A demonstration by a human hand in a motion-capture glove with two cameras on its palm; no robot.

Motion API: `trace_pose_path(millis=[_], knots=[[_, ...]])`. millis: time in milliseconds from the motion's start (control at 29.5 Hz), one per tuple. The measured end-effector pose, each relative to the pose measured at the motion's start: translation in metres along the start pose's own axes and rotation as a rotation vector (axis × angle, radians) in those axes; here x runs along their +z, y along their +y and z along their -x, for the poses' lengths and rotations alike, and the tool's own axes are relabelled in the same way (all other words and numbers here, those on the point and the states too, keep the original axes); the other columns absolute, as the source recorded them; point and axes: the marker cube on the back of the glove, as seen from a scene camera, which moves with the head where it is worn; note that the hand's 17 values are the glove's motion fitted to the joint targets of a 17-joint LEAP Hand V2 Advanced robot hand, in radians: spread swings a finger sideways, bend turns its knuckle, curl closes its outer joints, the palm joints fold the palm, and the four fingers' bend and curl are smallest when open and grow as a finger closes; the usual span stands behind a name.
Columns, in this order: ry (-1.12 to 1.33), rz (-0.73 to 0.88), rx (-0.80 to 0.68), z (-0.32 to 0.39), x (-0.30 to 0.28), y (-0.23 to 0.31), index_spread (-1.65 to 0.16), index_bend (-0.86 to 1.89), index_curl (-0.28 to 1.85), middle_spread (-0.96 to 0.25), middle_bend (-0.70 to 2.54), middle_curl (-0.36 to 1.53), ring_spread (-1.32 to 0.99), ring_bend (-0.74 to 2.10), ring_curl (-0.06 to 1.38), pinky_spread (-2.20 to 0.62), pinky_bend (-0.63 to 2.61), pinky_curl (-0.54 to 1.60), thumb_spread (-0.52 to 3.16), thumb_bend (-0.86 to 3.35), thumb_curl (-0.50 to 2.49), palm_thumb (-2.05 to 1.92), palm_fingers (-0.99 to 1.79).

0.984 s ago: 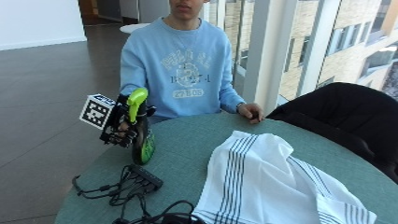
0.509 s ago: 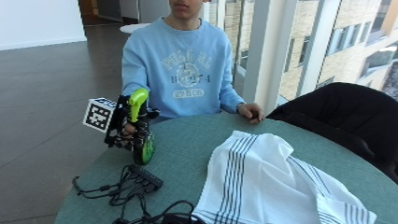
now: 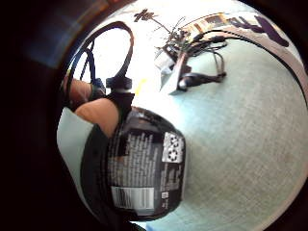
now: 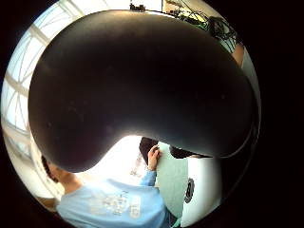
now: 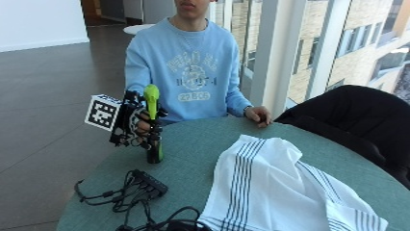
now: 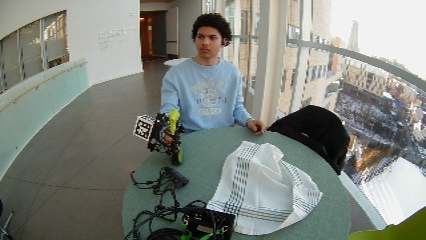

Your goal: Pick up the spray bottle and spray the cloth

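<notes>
By tall windows, gloved right hand (image 5: pixel 137 126) fingers grip the spray bottle (image 5: pixel 152 120) over the round green table (image 5: pixel 192 144).

You see a glossy plastic spray bottle (image 5: pixel 152 126), a soft striped woven cloth (image 5: pixel 276 187), and the table (image 5: pixel 198 144) under matt textured fabric.

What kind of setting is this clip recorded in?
Probably an upper-floor corridor or lounge of an office or campus building: floor-to-ceiling windows overlook a city, a curved tiled hallway runs behind, and the person works at a round green table.
</notes>
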Motion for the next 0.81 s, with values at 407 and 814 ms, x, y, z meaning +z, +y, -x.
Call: trace_pose_path(millis=[407,814], knots=[[0.026,0.46,-0.01,0.063,0.068,-0.052,-0.22,0.19,0.46,-0.09,0.41,0.48,-0.09,0.47,0.39,0.16,0.16,0.23,0.85,-0.03,0.49,0.88,1.18],[0.135,0.726,0.153,0.079,0.126,-0.081,-0.2,0.19,0.48,-0.08,0.42,0.49,-0.07,0.49,0.4,0.13,0.17,0.25,0.89,-0.02,0.51,0.87,1.19]])
